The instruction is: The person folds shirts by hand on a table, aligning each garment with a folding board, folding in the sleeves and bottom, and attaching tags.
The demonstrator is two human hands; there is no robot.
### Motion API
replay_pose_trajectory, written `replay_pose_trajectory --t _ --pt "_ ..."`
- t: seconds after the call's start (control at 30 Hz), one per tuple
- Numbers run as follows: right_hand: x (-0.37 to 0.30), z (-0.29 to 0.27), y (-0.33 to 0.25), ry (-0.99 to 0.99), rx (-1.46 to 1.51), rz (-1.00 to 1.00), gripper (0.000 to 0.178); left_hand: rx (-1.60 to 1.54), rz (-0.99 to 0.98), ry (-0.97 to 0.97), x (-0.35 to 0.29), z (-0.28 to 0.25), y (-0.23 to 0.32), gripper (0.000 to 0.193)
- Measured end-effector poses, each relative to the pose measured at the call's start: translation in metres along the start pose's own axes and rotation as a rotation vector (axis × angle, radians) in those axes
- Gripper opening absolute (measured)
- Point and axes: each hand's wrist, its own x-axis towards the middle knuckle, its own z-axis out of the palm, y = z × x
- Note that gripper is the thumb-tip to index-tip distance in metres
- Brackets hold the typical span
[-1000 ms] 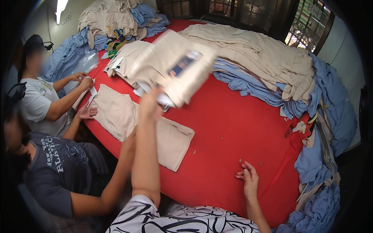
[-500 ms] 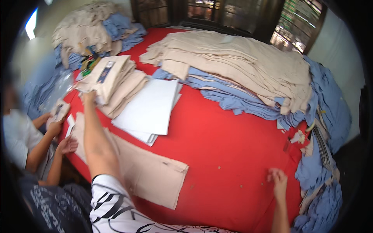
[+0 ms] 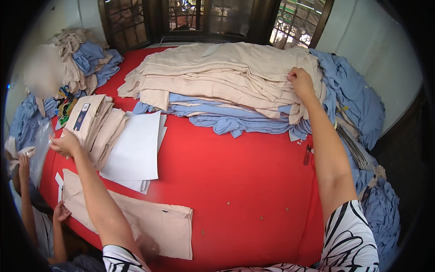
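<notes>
**Right grip [image 3: 302, 83] at the beige pile [image 3: 217, 68]: drag hazards**

Small beige pieces [image 3: 261, 218] lay loose on the red-covered bench [image 3: 204, 158]; cloth pulled low across them could have scattered them. Snips [image 3: 306, 155] lay near the pile's right front corner, where a trailing edge could have caught them. Left grip hung loosely curled beside the folded stack [image 3: 97, 120] [image 3: 64, 143]; whether it held anything could not be told. A wrist brush there could have skewed the stack.

At the bench's far side, the right grip was narrow, fingertips together on top of the pile near its right end; a pinched layer could not be confirmed. Lifting from that end alone could have dragged neighbouring layers, since the cloths were wrinkled and closely overlapped. The pile's long axis ran left to right, tapering leftward, its layered long side facing the person. Blue layers [image 3: 253, 120] lay beneath.
</notes>
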Motion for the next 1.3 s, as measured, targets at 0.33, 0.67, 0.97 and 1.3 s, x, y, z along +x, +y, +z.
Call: replay_pose_trajectory --t 0.33,0.67,0.97,1.3 --pt "-0.217 -0.178 -0.076 -0.399 0.029 -0.327 0.011 -0.981 0.198 -1.028 -0.149 -0.164 0.128 0.028" --pt "-0.349 -0.187 -0.076 -0.859 0.801 0.068 0.028 -0.378 0.311 -2.187 -0.368 -0.323 0.141 0.054" --pt "-0.386 -0.047 -0.026 -0.587 0.368 0.086 0.023 -0.433 0.737 -1.496 -0.45 -0.398 0.096 0.04" --pt "-0.469 -0.314 0.131 -0.083 1.716 0.132 0.043 -1.694 -0.843 -1.832 -0.198 -0.372 0.047 0.048"
